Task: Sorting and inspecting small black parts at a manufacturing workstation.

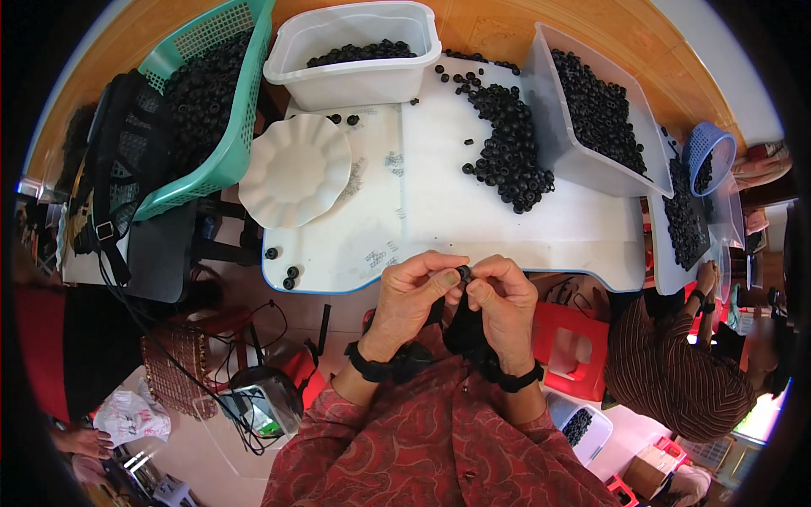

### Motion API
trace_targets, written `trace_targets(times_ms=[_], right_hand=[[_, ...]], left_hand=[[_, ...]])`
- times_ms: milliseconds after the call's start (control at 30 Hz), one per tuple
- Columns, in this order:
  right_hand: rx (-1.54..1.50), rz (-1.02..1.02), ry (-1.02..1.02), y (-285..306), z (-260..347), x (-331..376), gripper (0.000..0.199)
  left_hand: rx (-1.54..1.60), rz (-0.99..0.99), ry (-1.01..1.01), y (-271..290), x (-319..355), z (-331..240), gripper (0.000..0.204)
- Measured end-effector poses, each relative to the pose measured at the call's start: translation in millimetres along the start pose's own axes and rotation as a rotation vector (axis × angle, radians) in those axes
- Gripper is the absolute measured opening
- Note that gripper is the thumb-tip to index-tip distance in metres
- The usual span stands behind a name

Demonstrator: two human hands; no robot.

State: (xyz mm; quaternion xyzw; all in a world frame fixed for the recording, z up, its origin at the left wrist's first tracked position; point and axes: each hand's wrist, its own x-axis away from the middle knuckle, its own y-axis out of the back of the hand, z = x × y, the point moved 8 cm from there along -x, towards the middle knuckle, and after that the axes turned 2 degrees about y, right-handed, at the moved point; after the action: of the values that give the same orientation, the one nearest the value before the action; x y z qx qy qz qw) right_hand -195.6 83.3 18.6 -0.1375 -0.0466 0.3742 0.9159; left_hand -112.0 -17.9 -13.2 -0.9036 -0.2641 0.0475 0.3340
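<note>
The person is sitting at the edge of a low white table (507, 228) with both hands drawn together just above its near rim. The left hand (411, 291) is curling its fingers in, thumb pressing forward, and the right hand (505, 297) is meeting it fingertip to fingertip. Between them they are pinching a small black ring (464, 272), a rounded, rubbery-looking bead; both grips are narrow and closed down on it. A dark strand or bunch of black material (467, 334) is hanging from under the hands toward the lap, though I cannot tell exactly what it is. Black bands are sitting on both wrists, and the sleeves are a red patterned cloth.

On the tabletop, a loose heap of the same black rings (509, 152) is spreading in a curved drift, matte and knobbly. A white scalloped plate (294, 169), with a wavy fluted rim, is lying to the left, well apart from the hands. Behind it a white plastic tub (355, 80) is holding more rings, and a second, tilted white tub (557, 144) on the right is filled with them. A teal lattice basket (228, 135) of rings is leaning at the table's left corner. A small blue woven basket (705, 144) is sitting further right. Another person in a striped shirt (676, 372) is working beside a red stool (574, 346).
</note>
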Motion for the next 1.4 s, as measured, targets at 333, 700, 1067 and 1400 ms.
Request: trace_targets(times_ms=[333,700,1067,1400], right_hand=[[0.176,0.169,0.041,-5.7,6.2,-4.0,0.042],[0.226,0.25,0.051,-6.5,6.7,-4.3,0.042],[0.327,0.388,0.006,-13.2,7.3,-5.4,0.036],[0.576,0.251,0.278,-21.9,22.7,-1.0,0.028]], left_hand=[[-0.107,0.035,0.052,1.3,-0.6,-7.7,0.019],[-0.004,0.092,0.158,4.5,-4.8,-3.3,0.03],[-0.019,0.169,0.263,7.9,-6.6,2.1,0.028],[-0.086,0.117,0.171,6.9,-5.1,-6.0,0.022]])
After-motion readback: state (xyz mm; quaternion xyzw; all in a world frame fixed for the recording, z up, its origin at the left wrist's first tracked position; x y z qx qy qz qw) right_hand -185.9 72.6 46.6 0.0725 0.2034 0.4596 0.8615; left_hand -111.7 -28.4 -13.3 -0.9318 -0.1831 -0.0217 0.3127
